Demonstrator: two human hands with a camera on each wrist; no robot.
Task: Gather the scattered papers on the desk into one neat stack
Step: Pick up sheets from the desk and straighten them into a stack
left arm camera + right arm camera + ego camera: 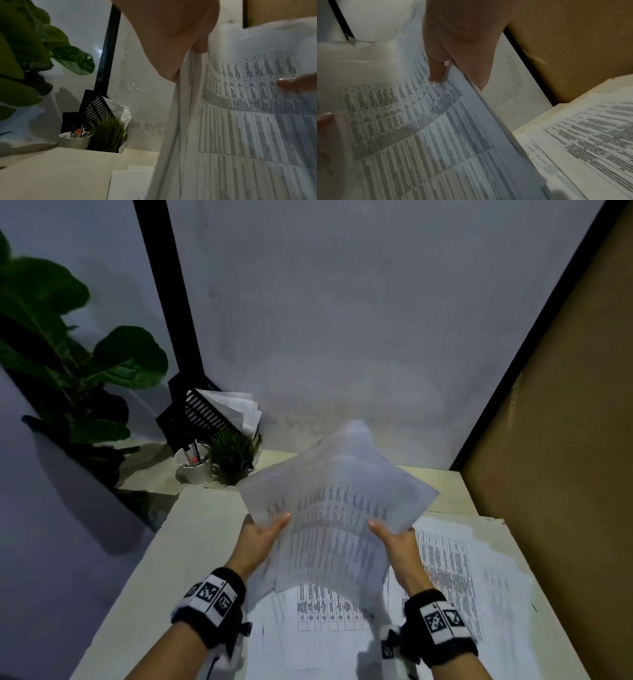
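I hold a bundle of printed papers (337,508) up off the desk, its top blurred. My left hand (265,530) grips the bundle's left edge with the thumb on the printed face. My right hand (392,534) grips its right edge the same way. In the left wrist view the left hand (173,44) pinches the sheets' edge (192,108). In the right wrist view the right hand (453,54) holds the stack's edge (471,115). More printed sheets (455,570) lie flat on the desk (191,542) under and to the right of the bundle.
A white cup with pens (193,463), a small grass plant (234,453) and a black file holder with papers (209,409) stand at the desk's back left. A big leafy plant (68,361) is further left. A brown panel (565,440) bounds the right side.
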